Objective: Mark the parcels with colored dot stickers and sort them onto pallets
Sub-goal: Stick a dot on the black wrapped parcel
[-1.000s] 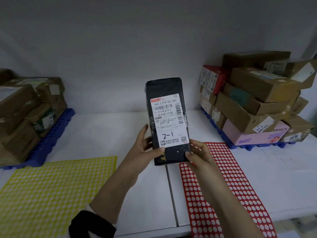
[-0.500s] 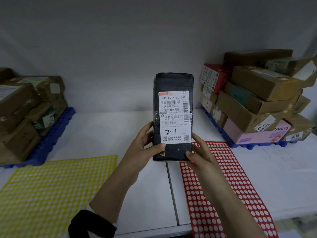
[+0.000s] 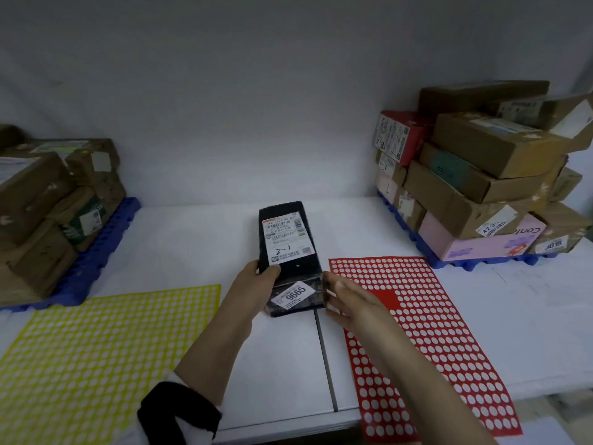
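A long black parcel [image 3: 303,268] with a white shipping label marked "2~1" lies flat on the white table [image 3: 179,252], its near end showing a "9665" tag. My left hand [image 3: 256,282] grips its near left corner, thumb on the label. My right hand [image 3: 348,300] is at the near right end of the parcel, fingers straight and blurred. A red dot-sticker sheet [image 3: 417,332] lies right of the parcel, and a yellow dot-sticker sheet [image 3: 106,358] lies to the left.
A blue pallet [image 3: 96,264] at the left carries several brown cartons. Another blue pallet [image 3: 449,263] at the right holds a taller stack of brown, pink and red boxes. A seam [image 3: 325,358] runs down the table between the sheets.
The parcel was held upright in both hands facing me; it now lies flat on the table. My right hand has loosened from its lower edge.
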